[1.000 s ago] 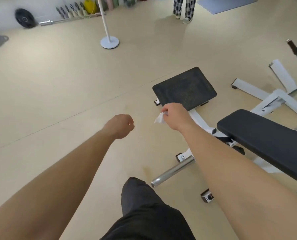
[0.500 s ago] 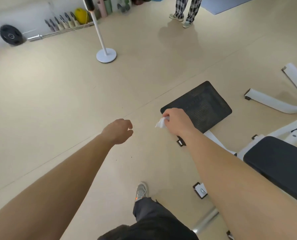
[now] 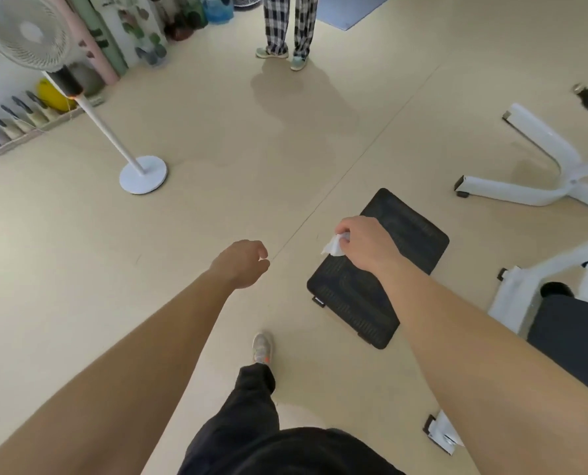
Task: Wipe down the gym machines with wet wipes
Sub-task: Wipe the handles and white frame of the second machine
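**Wet wipe (image 3: 333,247) hanging from the right hand (image 3: 364,242) at the edge of a black footplate (image 3: 354,303)**

Closest in, the person's leg in black trousers (image 3: 251,399) is reaching forward, its pale shoe (image 3: 262,346) resting on the beige floor (image 3: 217,138). To the right, a black padded seat (image 3: 573,337) is sitting on a white machine frame (image 3: 525,289). Both bare arms are stretching out ahead. The right hand is pinching the crumpled white wipe between thumb and fingers, and the wipe is showing against the footplate's left edge. The left hand (image 3: 242,262) is hanging beside it, apart, with its fingers loosely curled and holding nothing. Farther off, a white standing fan (image 3: 25,32) is rising on the left. A second white frame (image 3: 539,159) is lying on the right. A person in checked trousers (image 3: 287,25) is standing at the far side, near a blue mat (image 3: 350,8).
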Demonstrator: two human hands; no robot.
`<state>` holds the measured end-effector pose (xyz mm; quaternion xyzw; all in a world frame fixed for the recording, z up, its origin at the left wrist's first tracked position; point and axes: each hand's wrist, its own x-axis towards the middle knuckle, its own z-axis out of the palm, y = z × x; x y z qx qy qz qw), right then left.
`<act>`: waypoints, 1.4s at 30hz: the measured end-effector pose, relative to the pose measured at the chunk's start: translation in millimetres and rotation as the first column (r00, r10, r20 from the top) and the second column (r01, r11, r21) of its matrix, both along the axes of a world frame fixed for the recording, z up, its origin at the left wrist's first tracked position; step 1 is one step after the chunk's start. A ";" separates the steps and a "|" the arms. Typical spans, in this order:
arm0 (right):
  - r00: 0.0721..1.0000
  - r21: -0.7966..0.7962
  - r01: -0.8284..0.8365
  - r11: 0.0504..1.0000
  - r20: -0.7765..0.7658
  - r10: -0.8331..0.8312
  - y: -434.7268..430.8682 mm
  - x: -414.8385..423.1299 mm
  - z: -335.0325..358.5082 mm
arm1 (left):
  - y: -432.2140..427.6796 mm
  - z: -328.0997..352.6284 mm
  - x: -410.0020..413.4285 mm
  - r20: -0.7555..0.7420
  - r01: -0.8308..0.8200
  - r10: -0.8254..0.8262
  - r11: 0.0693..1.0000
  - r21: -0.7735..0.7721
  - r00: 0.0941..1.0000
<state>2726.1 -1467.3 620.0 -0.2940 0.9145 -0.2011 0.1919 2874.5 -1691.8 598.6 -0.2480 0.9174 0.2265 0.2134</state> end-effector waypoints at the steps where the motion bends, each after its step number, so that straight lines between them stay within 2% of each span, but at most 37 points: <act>1: 0.999 -0.006 0.045 0.999 -0.007 -0.045 -12.3 -23.2 0.7 | -18.9 1.1 -31.5 -0.006 0.036 -0.036 0.999 0.006 0.999; 3: 0.989 0.003 0.147 0.989 0.006 -0.147 -30.3 -64.6 5.1 | -48.4 6.9 -95.0 0.005 0.123 -0.123 0.992 0.011 0.992; 9: 0.949 0.037 0.312 0.949 0.029 -0.313 -67.2 -197.4 4.5 | -100.1 14.2 -283.8 -0.001 0.312 -0.313 0.950 0.016 0.950; 14: 0.888 0.068 0.458 0.886 0.022 -0.460 -65.7 -320.0 -10.9 | -107.8 3.3 -446.3 -0.029 0.516 -0.516 0.856 0.006 0.856; 20: 0.762 0.069 0.642 0.764 0.047 -0.645 -45.7 -480.2 -9.8 | -91.2 5.5 -650.1 -0.035 0.631 -0.630 0.776 0.023 0.776; 26: 0.600 0.034 0.799 0.601 0.034 -0.799 -2.8 -600.9 23.0 | -24.9 20.6 -822.3 -0.044 0.784 -0.783 0.619 0.049 0.620; 30: 0.476 0.059 0.878 0.474 -0.014 -0.879 45.9 -655.8 25.4 | 44.6 17.2 -916.8 -0.065 0.908 -0.906 0.417 0.034 0.418; 38: 0.070 0.102 0.993 0.065 -0.041 -0.997 142.3 -728.6 36.6 | 195.1 27.9 -1077.6 -0.089 0.992 -0.990 0.108 0.059 0.113; 42: -0.066 0.098 0.993 -0.068 -0.018 -0.998 180.2 -756.7 50.5 | 260.1 43.0 -1128.0 -0.090 0.998 -0.996 0.010 0.065 0.016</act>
